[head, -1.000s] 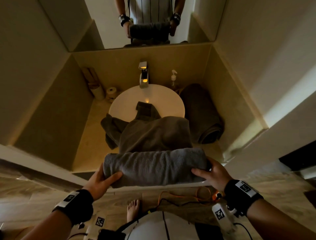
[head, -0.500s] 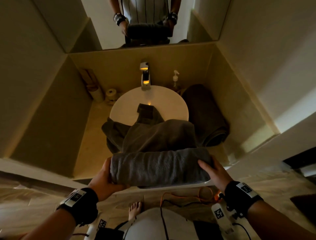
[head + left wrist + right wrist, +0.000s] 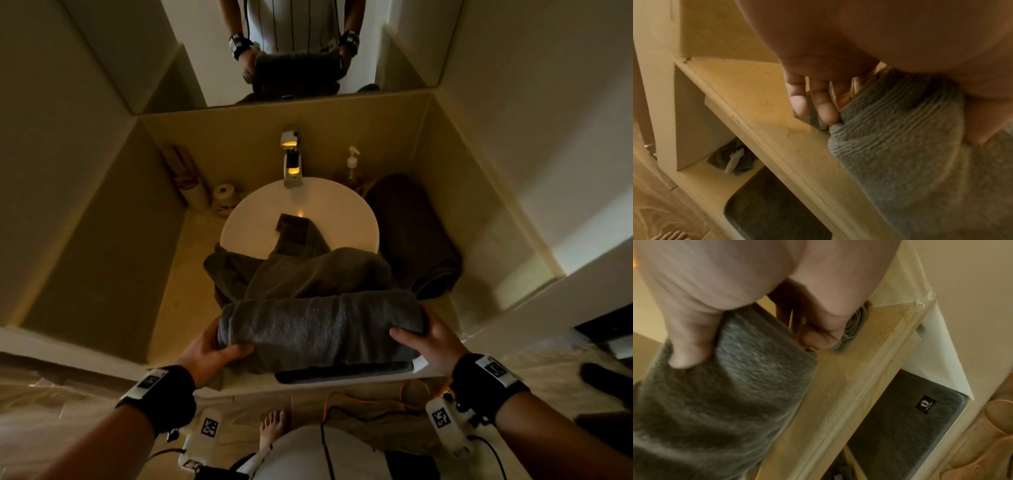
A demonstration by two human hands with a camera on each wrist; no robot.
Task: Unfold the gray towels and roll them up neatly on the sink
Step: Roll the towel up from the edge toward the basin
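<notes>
A rolled gray towel [image 3: 322, 329] lies across the front of the counter, held between both hands. My left hand [image 3: 209, 349] grips its left end [image 3: 900, 129], thumb on top and fingers [image 3: 824, 105] behind. My right hand [image 3: 431, 339] grips the right end [image 3: 748, 378], thumb pressed into the roll. Behind it a loose gray towel [image 3: 308, 267] is heaped half inside the white sink [image 3: 329, 209]. A darker rolled towel [image 3: 414, 233] lies right of the basin.
A faucet [image 3: 291, 161] and a soap dispenser [image 3: 352, 164] stand at the back, paper rolls [image 3: 222, 198] at the back left. Walls close in the counter [image 3: 191, 281] on both sides. A dark mat [image 3: 900, 426] lies on the floor below, a mirror [image 3: 294, 48] above.
The rolled towel and both hands have shifted a little to the right and forward. My left thumb has come back over the top of the roll's end.
</notes>
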